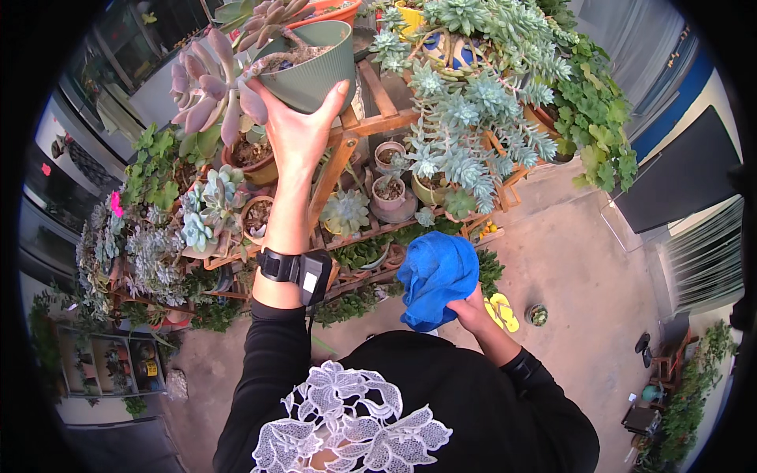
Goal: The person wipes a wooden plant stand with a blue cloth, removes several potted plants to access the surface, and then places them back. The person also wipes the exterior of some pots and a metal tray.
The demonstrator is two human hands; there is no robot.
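At the top of the view my left hand (298, 127) holds a green ribbed plant pot (310, 71), its thumb and fingers spread around the lower wall. The pot is tilted; thick bare stems rise from its soil, and a pinkish-purple succulent (213, 88) hangs over its left side. A bunched blue cloth (437, 278) is in my right hand (470, 310), held low in front of my chest. The cloth hides part of the fingers.
A tiered wooden plant stand (334, 177) crosses the view, crowded with potted succulents. Blue-green trailing succulents (461, 112) spill over it at the right. On the concrete floor (573, 260) lie yellow flip-flops (501, 312) beside a small potted plant (537, 315). A dark panel (680, 171) stands at the right.
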